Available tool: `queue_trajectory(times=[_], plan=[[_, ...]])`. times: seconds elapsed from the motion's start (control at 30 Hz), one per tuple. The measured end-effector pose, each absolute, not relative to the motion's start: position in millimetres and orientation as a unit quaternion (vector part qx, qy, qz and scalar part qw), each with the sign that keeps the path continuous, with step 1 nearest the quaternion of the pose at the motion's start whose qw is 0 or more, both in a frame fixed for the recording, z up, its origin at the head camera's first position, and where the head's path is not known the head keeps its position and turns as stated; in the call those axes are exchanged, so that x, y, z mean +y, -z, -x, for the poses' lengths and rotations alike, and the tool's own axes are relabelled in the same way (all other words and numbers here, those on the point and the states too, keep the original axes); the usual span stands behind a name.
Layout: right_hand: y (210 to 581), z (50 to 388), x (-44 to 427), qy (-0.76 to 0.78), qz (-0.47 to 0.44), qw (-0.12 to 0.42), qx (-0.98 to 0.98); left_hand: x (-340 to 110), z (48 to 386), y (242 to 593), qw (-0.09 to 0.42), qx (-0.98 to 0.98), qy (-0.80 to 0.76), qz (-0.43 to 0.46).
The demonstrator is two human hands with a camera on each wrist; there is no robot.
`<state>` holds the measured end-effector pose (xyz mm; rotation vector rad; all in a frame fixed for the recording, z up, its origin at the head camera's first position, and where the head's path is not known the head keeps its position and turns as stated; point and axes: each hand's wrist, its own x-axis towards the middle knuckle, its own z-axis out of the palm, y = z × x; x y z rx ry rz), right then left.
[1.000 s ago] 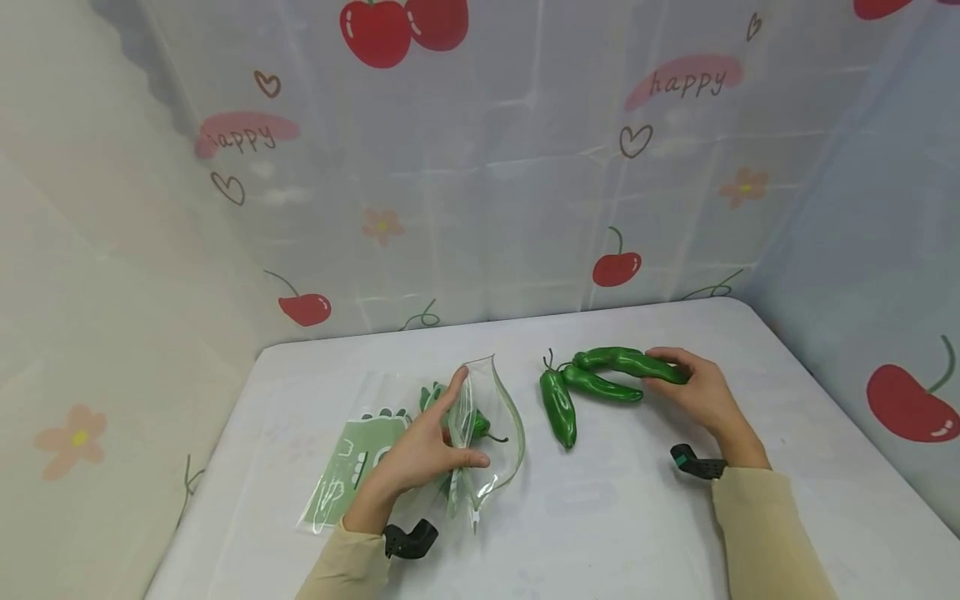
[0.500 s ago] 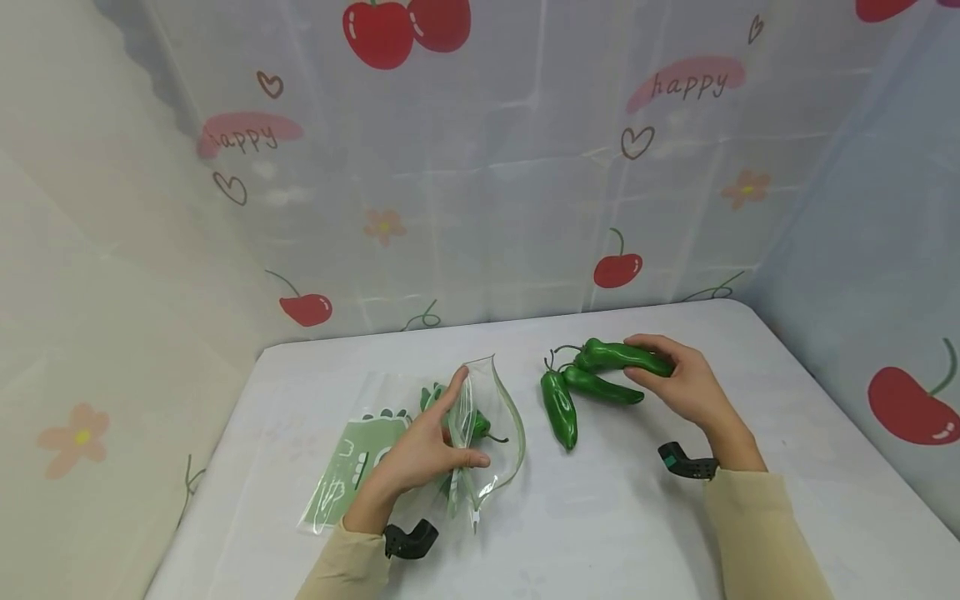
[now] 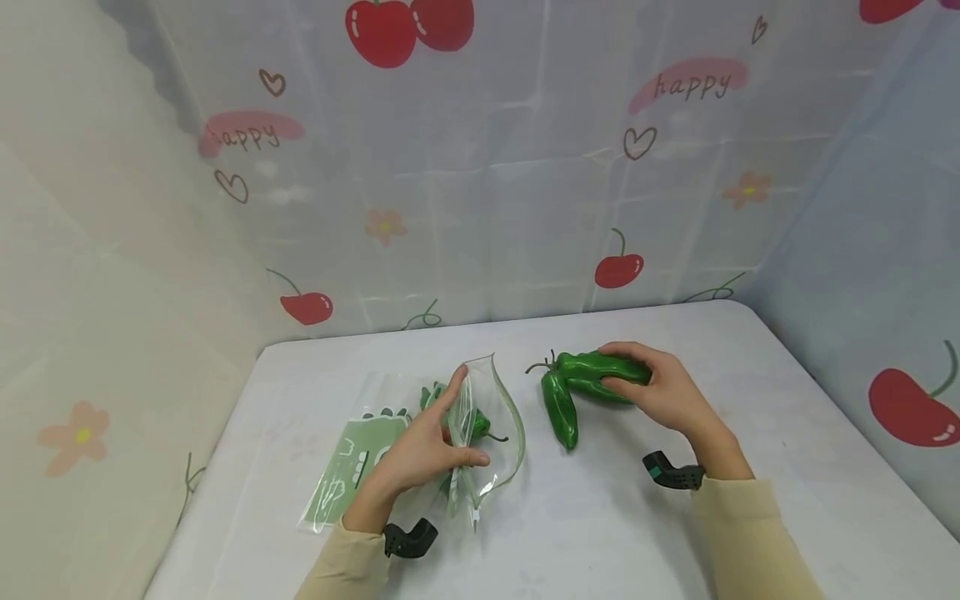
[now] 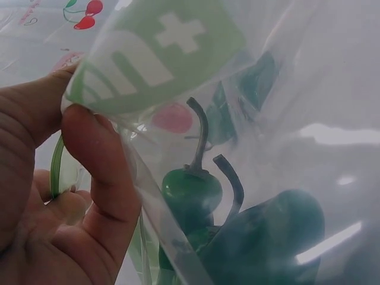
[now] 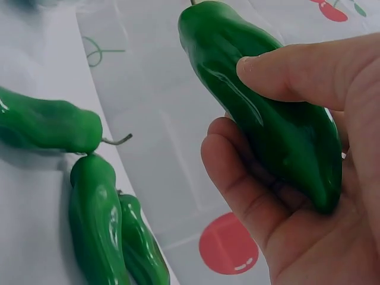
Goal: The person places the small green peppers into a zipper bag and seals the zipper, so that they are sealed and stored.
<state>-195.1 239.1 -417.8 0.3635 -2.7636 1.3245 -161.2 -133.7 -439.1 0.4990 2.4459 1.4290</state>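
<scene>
My left hand [image 3: 423, 450] grips the rim of a clear zip bag [image 3: 498, 467] and spreads its mouth, thumb and forefinger apart. Inside the bag lie green peppers; one green pepper [image 3: 480, 427] shows its stem at the mouth, and the left wrist view shows a dark green pepper [image 4: 267, 243] through the plastic. My right hand [image 3: 667, 392] holds a long green pepper [image 5: 261, 113] between thumb and fingers, over the other peppers. Below it, one pepper [image 3: 558, 408] points toward me, and another pepper [image 5: 95, 219] lies beside others in the right wrist view.
A white-covered table [image 3: 600, 517] bears everything. The bag's green printed part [image 3: 360, 467] lies flat to the left. Behind the table hangs a pale curtain [image 3: 487, 208] with printed cherries and hearts, and further curtain panels flank both sides.
My right hand has moved left with the green pepper it holds, which now covers part of the peppers on the table. My left hand and the bag have stayed in place.
</scene>
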Motion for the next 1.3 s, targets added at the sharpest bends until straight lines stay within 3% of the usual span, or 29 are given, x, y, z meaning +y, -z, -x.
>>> queue_trajectory(times=[0.93,1.3], plan=[[416,186,206,-0.451,-0.181,0.018,-0.874,-133,161,440,0.132,0.837,-0.501,-0.177],[411,179,194,-0.430,-0.220,0.043,-0.875,-133,161,440,0.138,0.835,-0.502,-0.180]])
